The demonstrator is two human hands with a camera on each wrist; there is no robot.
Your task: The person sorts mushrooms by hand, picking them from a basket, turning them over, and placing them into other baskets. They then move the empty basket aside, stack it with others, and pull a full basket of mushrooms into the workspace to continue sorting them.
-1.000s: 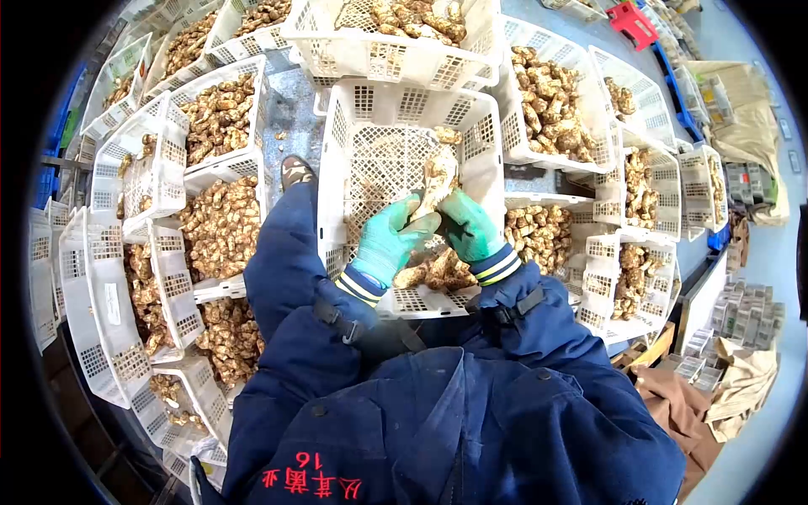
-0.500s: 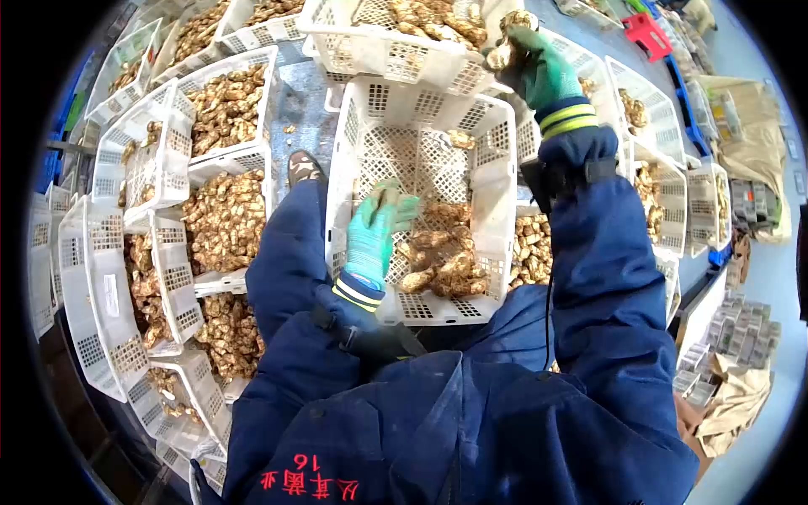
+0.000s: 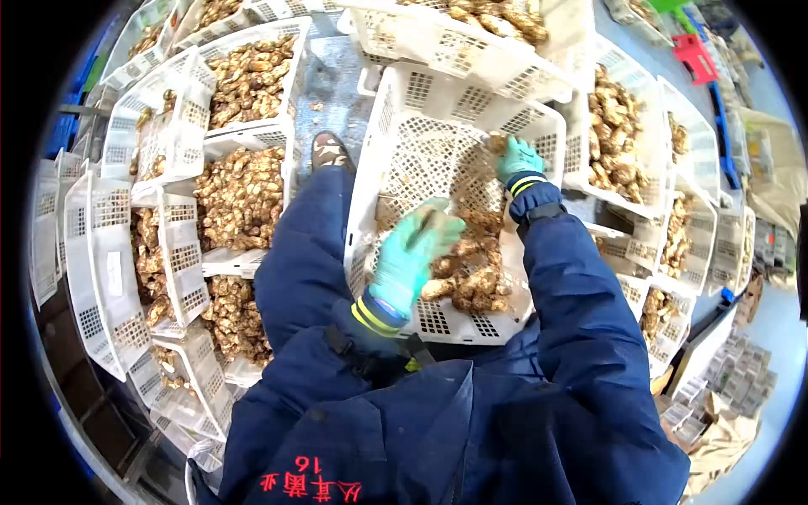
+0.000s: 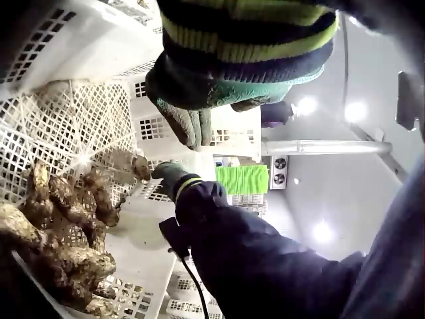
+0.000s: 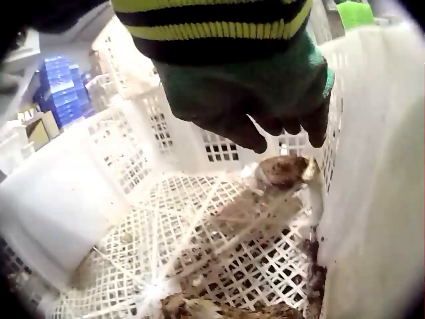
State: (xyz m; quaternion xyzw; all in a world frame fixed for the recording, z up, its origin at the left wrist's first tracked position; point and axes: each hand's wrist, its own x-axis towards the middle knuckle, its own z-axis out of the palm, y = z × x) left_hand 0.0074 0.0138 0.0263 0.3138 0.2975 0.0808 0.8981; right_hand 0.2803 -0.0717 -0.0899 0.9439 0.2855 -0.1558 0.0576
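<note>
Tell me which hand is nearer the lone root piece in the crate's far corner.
Right. The right hand hangs over that piece in the far corner; the left hand hovers over the pile at the near end of the crate.

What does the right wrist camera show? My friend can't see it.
A green-gloved right hand hovers, fingers loosely curled, just above a brown knobbly root. The root lies in a corner of a white mesh crate.
</note>
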